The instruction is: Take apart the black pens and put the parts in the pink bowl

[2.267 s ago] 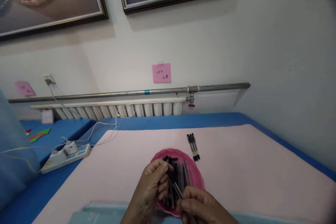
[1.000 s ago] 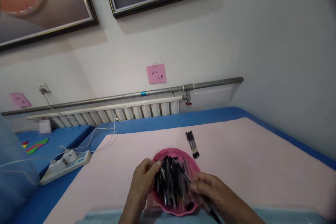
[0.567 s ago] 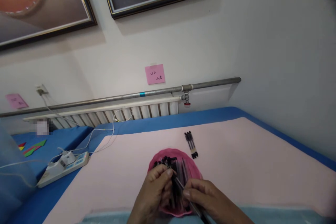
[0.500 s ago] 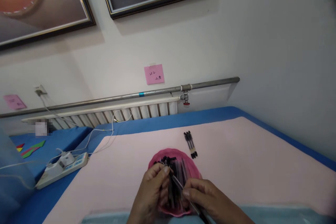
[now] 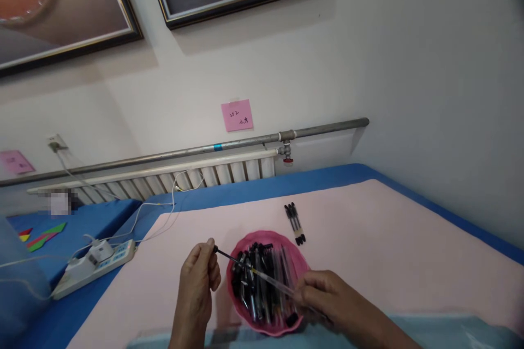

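Observation:
Over a pink scalloped basket [image 5: 268, 332], my left hand [image 5: 196, 278] pinches the black end of a thin pen refill [image 5: 227, 256]. The refill slants down to the right and lines up with a clear pen barrel [image 5: 275, 282]. How far one reaches inside the other is too blurred to tell. My right hand [image 5: 325, 297] is closed around the barrel's lower end, at the basket's right rim. Black pen parts [image 5: 254, 289] and clear tubes [image 5: 282, 262] fill the basket. Just behind it lie several black-capped pens [image 5: 295, 223], banded together.
A pink sheet [image 5: 368, 245] covers the blue table [image 5: 262, 190]. White cables run to a power strip [image 5: 96, 267] at left. Coloured flat pieces [image 5: 47, 237] lie farther left. A radiator [image 5: 221, 172] and a pipe [image 5: 245, 143] run along the wall.
My hands have moved apart, the left one leftward, and the refill now shows stretched between them. More of the basket's contents is visible. The view has shifted slightly.

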Demonstrator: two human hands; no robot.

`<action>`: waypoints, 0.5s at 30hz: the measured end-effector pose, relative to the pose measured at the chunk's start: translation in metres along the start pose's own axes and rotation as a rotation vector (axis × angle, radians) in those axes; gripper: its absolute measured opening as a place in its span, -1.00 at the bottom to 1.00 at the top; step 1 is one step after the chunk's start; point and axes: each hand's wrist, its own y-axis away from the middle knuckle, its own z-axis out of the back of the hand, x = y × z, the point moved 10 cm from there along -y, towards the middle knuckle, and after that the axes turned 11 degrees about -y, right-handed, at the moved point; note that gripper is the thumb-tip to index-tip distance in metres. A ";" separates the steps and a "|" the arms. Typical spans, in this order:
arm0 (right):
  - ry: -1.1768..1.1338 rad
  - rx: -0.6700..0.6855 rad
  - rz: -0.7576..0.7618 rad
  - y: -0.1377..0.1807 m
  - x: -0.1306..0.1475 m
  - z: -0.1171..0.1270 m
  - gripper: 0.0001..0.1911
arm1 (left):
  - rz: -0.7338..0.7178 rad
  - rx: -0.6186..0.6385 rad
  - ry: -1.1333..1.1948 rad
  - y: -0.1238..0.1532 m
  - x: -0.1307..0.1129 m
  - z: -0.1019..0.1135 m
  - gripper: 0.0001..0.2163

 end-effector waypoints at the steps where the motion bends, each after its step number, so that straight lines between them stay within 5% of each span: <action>1: -0.001 -0.016 0.011 0.000 0.003 0.004 -0.85 | -0.008 -0.023 -0.006 0.000 -0.001 0.003 -0.58; 9: -0.014 -0.145 0.103 -0.004 0.006 0.029 -0.77 | -0.026 -0.088 0.002 -0.003 -0.005 0.012 -0.56; 15: -0.040 -0.156 0.102 -0.013 -0.007 0.027 -0.68 | 0.099 0.157 -0.134 0.008 0.023 -0.030 -0.54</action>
